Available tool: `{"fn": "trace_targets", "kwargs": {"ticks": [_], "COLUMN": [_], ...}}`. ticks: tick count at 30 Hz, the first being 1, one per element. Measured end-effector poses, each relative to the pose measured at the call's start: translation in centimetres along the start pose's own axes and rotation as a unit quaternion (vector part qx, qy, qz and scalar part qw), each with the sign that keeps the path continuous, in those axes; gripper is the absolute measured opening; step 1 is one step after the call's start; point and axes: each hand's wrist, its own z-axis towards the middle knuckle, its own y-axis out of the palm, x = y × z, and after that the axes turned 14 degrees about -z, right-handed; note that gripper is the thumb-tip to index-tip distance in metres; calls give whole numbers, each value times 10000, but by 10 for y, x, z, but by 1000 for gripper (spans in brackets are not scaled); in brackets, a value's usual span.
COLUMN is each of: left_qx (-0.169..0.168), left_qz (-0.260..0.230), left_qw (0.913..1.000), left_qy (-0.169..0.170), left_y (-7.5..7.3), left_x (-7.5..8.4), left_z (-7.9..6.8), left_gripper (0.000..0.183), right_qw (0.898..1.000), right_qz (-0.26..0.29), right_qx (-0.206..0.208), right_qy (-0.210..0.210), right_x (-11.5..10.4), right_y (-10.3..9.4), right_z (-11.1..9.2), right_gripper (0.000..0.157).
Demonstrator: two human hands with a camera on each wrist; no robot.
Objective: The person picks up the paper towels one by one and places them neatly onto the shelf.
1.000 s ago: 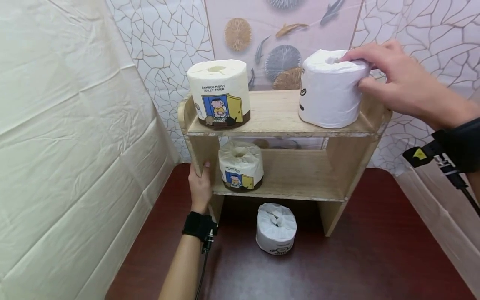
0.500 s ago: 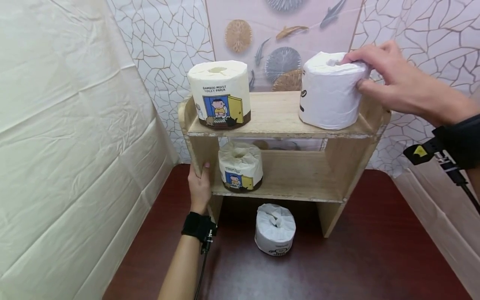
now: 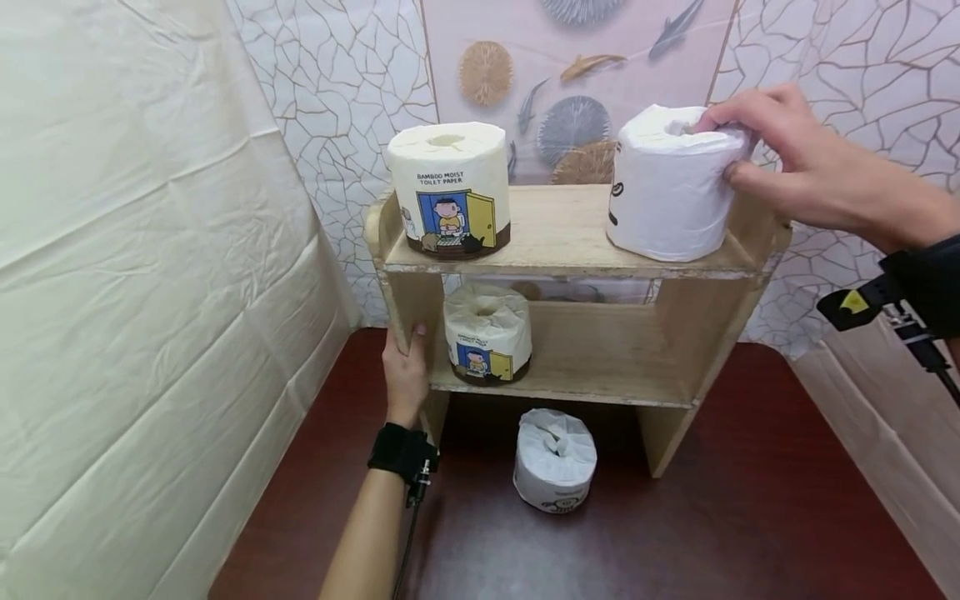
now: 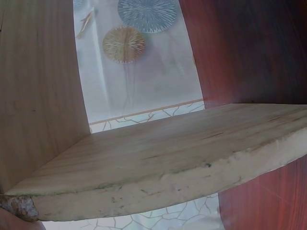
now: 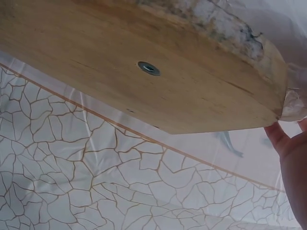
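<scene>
Your right hand [image 3: 817, 162] pinches the white, paper-wrapped cylindrical toilet roll [image 3: 667, 196] by its right rim; the roll lies leftward, core axis roughly vertical, near the front edge of the pale wooden shelf [image 3: 558, 233]. Bare top board separates it from the cream, cartoon-printed paper roll [image 3: 453, 187]. Your left hand [image 3: 405, 375], farther off, grips the shelf's left side.

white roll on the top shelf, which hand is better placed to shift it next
Probably the right hand: it grips the white roll by its rim. The left hand holds the opposite side of the wooden rack, lower down.
</scene>
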Motion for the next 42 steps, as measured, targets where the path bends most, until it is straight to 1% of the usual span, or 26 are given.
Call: {"fn": "trace_targets", "kwargs": {"ticks": [3, 4, 6, 10, 12, 15, 18, 21, 23, 28, 31, 35, 38, 42], "left_qx": [18, 1, -29, -17, -6, -27, -71, -104, -111, -125, -175, -194, -131, -53], "left_qz": [-6, 17, 27, 68, 43, -3, -4, 94, 162, 167, 74, 27, 56, 34], "left_qw": [10000, 10000, 10000, 9999, 9999, 9997, 9996, 9995, 9992, 9989, 9990, 9991, 9993, 9995], "left_qy": [-61, -52, -54, 99, 163, 238, 258, 297, 341, 423, 398, 375, 342, 308], "left_y": [3, 4, 4, 2, 1, -2, -4, -4, -4, -4, -4, -4, 1, 7], "left_x": [9, 12, 13, 5, -2, -8, -10, -10, -10, -11, -11, -11, 4, 26], "left_z": [-3, -4, -4, -2, 0, 0, 0, 1, 2, 3, 3, 3, -1, -6], "left_gripper": [42, 42, 42, 42, 42, 43, 43, 43, 44, 44, 44, 44, 42, 41], "right_qw": [9999, 9997, 9990, 9956, 9946, 9933, 9910, 9862, 9842, 9829, 9814, 9776, 9727, 9697], "right_qz": [-96, -178, -309, -556, -610, -676, -732, -850, -916, -1105, -1249, -1570, -1733, -1733], "right_qx": [10, 56, 125, 302, 350, 473, 691, 989, 1074, 1053, 1031, 1001, 1134, 1369], "right_qy": [-35, -127, -299, -685, -766, -812, -885, -1024, -1066, -1033, -1031, -985, -1046, -1045], "right_x": [-1, -1, -1, -4, -6, -11, -17, -22, -26, -34, -37, -41, -44, -49], "right_y": [-1, 0, 0, 1, 1, 1, 2, 2, 1, 0, -1, 0, 1, 1], "right_z": [1, 1, 3, 5, 6, 6, 6, 8, 8, 9, 8, 7, 8, 10], "right_gripper": [50, 49, 48, 47, 45, 43, 43, 42, 41, 41, 41, 42, 42, 41]}}
